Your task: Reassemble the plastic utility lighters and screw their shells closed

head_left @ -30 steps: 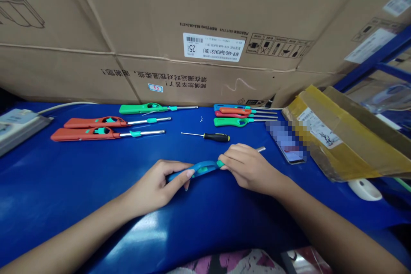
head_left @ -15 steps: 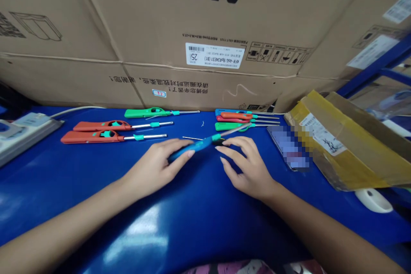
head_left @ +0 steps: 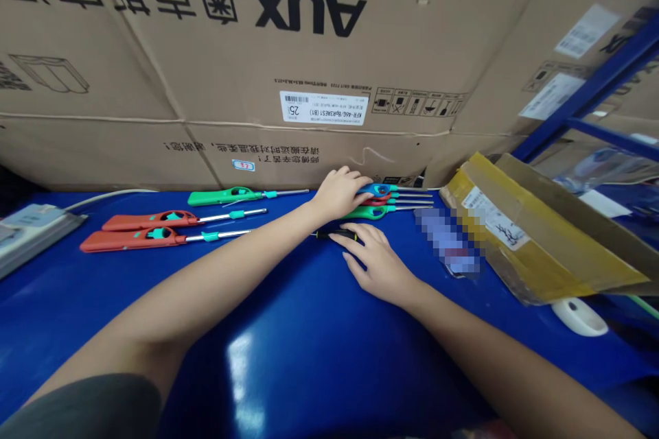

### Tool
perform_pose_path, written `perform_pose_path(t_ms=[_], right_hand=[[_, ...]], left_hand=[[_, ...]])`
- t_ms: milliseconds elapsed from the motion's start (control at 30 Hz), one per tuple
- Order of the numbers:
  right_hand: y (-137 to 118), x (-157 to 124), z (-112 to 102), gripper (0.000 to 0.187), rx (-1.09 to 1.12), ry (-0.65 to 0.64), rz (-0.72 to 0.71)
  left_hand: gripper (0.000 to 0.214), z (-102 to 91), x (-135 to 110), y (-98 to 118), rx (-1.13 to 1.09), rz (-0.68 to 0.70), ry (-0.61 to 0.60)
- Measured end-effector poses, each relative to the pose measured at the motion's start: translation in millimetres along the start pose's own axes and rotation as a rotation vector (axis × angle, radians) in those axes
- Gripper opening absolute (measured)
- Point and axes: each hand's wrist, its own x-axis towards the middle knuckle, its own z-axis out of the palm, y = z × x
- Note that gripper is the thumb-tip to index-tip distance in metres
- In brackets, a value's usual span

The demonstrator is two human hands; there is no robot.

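Note:
My left hand (head_left: 337, 193) reaches to the stack of utility lighters at the back, its fingers closed over a blue lighter (head_left: 379, 189) on top. Under it lie a red lighter (head_left: 381, 199) and a green lighter (head_left: 368, 211), their metal tubes pointing right; the hand covers most of their handles. Just in front, my right hand (head_left: 378, 260) has its fingertips around the black and yellow handle of a screwdriver (head_left: 336, 234) lying on the table. Its shaft is mostly hidden behind the left forearm.
On the left lie a green lighter (head_left: 224, 196) and two orange-red lighters (head_left: 149, 220), near a power strip (head_left: 38, 230). A large cardboard box (head_left: 231, 96) walls off the back of the blue table (head_left: 319, 343). To the right are a phone (head_left: 450, 243), an opened carton (head_left: 546, 240) and a white mouse (head_left: 579, 317).
My left hand has carried the blue lighter from the middle to the stack at the back right. The right hand has come down onto the screwdriver handle. The view has shifted slightly.

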Motion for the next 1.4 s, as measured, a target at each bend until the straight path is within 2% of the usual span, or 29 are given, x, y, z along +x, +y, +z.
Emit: perform_pose_path(t_ms=[167,233,333,467,600,700,767,900,933,1000,1200,1300,1400], right_hand=[[1,0,4,0.048,0.065,0.001,0.036],[3,0,6,0.048,0.094,0.018,0.039],[9,0,10,0.042,0.148,0.072,0.051],[17,1,10,0.035,0.221,0.13,0.08],[17,2,8,0.034,0.252,0.143,0.105],[14,3,8,0.036,0.244,0.128,0.129],[15,4,9,0.036,0.236,0.116,0.136],[19,6,9,0.028,0.239,0.118,0.147],[19,6,9,0.027,0.241,0.122,0.151],[20,6,8,0.026,0.243,0.129,0.16],[21,4,6,0.029,0.231,0.121,0.172],[23,3,5,0.029,0.22,0.116,0.174],[24,3,4,0.028,0.212,0.113,0.167]], left_hand=[[0.036,5.3,4,6,0.021,-0.012,0.016],[0.035,-1.9,-3,7,0.021,-0.015,0.04],[0.034,-24.5,-25,-3,0.025,-0.017,0.05],[0.035,-71.5,-80,-41,0.038,-0.04,-0.006],[0.035,-117.5,-151,-87,0.032,-0.094,-0.149],[0.037,-138.4,-202,-111,0.043,-0.191,-0.216],[0.044,-145.6,-231,-123,0.052,-0.238,-0.214],[0.063,-149.1,-274,-142,0.155,-0.399,-0.206],[0.063,-148.2,-281,-146,0.147,-0.406,-0.237],[0.055,-144.9,-292,-151,0.135,-0.394,-0.207],[0.026,-131.0,-302,-161,0.014,-0.254,-0.003],[0.019,-127.3,-302,-159,-0.06,-0.253,0.016],[0.018,-124.7,-300,-146,-0.083,-0.23,0.003]])
